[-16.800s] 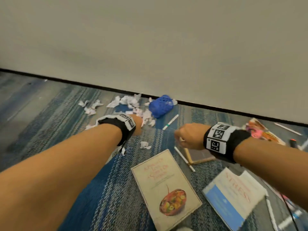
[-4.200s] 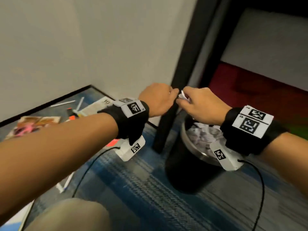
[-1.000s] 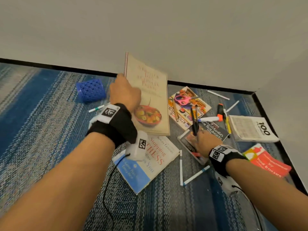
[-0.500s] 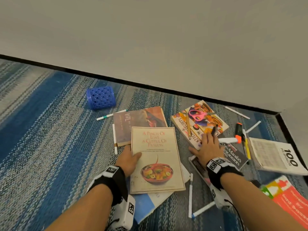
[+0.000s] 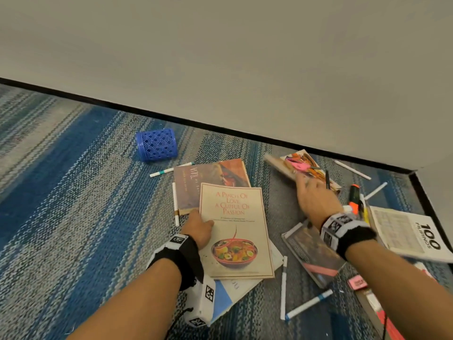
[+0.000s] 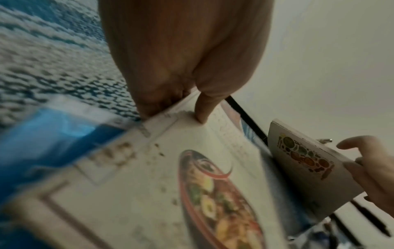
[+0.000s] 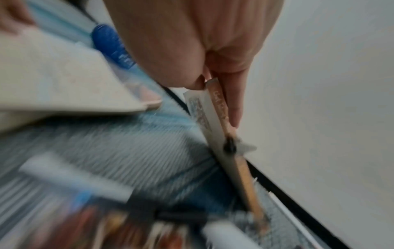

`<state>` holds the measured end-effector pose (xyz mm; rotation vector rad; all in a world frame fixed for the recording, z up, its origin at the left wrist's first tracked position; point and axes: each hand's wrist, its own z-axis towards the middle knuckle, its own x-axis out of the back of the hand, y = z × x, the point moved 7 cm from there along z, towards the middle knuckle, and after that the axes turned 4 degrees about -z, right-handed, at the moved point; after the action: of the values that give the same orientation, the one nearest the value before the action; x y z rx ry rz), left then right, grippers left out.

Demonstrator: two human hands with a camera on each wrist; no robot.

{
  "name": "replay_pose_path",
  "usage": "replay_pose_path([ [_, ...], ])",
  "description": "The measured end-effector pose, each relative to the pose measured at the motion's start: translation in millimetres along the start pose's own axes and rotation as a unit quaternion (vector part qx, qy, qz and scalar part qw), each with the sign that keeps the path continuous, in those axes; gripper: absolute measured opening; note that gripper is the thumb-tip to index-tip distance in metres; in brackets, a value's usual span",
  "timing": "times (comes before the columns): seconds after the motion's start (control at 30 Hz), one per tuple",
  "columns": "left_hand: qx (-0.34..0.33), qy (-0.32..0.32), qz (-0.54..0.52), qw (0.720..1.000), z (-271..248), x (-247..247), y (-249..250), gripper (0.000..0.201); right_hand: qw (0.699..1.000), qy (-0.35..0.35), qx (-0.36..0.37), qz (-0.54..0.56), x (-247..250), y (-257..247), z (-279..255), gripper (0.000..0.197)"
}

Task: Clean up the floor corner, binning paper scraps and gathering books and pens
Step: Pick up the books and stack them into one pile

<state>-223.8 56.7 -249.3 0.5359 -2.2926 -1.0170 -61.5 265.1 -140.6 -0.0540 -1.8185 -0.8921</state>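
A cream cookbook [image 5: 235, 229] with a soup bowl on its cover lies on a brown book [image 5: 210, 180] and a blue and white book [image 5: 228, 293]. My left hand [image 5: 199, 229] pinches its left edge. In the left wrist view the thumb presses the cover [image 6: 192, 185] and the fingers [image 6: 149, 101] curl under it. My right hand [image 5: 313, 195] grips a colourful kitchen book [image 5: 299, 163] near the wall and tilts it up on edge. Thumb and fingers [image 7: 232, 104] clamp that book [image 7: 215, 107]. A black pen [image 5: 327, 179] sticks up by the right fingers.
A blue mesh pen cup [image 5: 157, 144] lies on its side near the baseboard. White pens [image 5: 283, 288] and an orange highlighter [image 5: 354, 195] are scattered on the striped carpet. A "100" booklet [image 5: 411, 231] and a dark book [image 5: 311, 253] lie at the right, by the wall corner.
The right hand, flat on the colourful book half a second ago, now grips it and has raised it on edge. The left hand stays at the cookbook's edge.
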Motion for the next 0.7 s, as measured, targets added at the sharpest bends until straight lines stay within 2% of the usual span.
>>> replay_pose_path([
  [0.13,-0.049,0.090,-0.045,0.994,-18,3,44,0.017,0.987,0.067,-0.063,0.133,61,44,-1,0.041],
  [0.2,-0.095,0.115,-0.065,0.987,-33,2,74,0.016,0.966,0.109,-0.099,0.212,79,62,-6,0.035],
  [0.27,-0.147,0.114,-0.114,0.976,-46,-2,103,0.019,0.945,0.131,-0.124,0.273,93,71,-15,0.023],
  [0.33,-0.203,0.112,-0.142,0.962,-59,-4,129,0.017,0.922,0.129,-0.144,0.335,103,71,-20,0.022],
  [0.4,-0.268,0.100,-0.128,0.950,-70,-10,147,0.016,0.906,0.129,-0.148,0.375,113,65,-21,0.026],
  [0.47,-0.322,0.058,-0.090,0.941,-79,-25,156,0.028,0.900,0.126,-0.146,0.391,118,57,-19,0.026],
  [0.53,-0.349,0.011,-0.046,0.936,-87,-42,157,0.050,0.891,0.105,-0.155,0.414,122,49,-16,0.025],
  [0.6,-0.363,0.006,-0.002,0.932,-90,-53,157,0.067,0.874,0.093,-0.160,0.449,127,42,-17,0.022],
  [0.63,-0.365,0.019,0.012,0.931,-91,-53,158,0.069,0.858,0.089,-0.159,0.480,127,37,-19,0.020],
  [0.7,-0.365,0.050,0.012,0.930,-89,-47,159,0.057,0.824,0.072,-0.159,0.539,128,21,-25,0.024],
])
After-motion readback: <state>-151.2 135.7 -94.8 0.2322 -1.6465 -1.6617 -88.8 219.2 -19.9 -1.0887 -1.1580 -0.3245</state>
